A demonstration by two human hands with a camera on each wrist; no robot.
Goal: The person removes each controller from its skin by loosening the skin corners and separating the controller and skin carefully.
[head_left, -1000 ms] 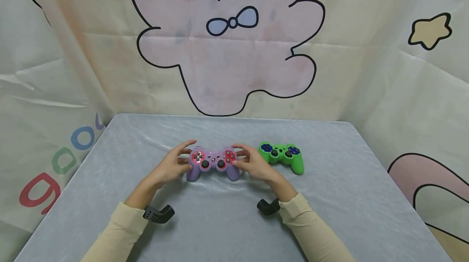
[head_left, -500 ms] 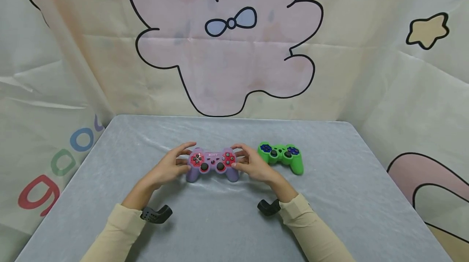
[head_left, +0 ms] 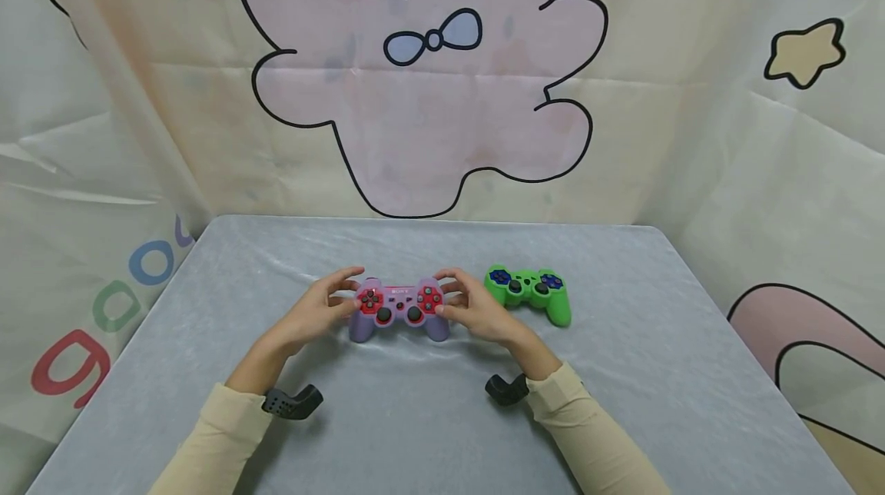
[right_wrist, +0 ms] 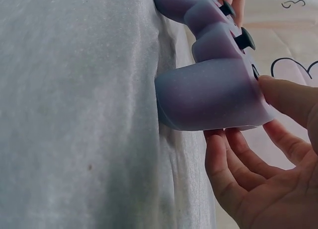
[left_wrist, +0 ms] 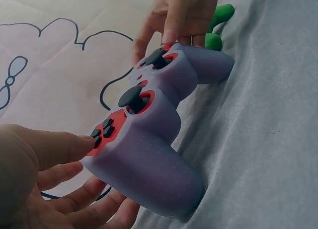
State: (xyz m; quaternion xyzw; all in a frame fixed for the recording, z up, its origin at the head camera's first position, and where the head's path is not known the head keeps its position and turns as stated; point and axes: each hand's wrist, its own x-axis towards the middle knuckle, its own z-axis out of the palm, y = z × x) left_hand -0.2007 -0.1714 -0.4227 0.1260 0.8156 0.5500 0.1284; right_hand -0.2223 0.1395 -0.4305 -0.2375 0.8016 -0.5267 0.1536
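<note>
Between left hand and right hand sits a purple controller.

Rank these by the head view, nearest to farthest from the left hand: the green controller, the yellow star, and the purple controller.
1. Purple controller: touching the left hand, at its right.
2. Green controller: farther right, past the right hand.
3. Yellow star: high on the right curtain.
</note>
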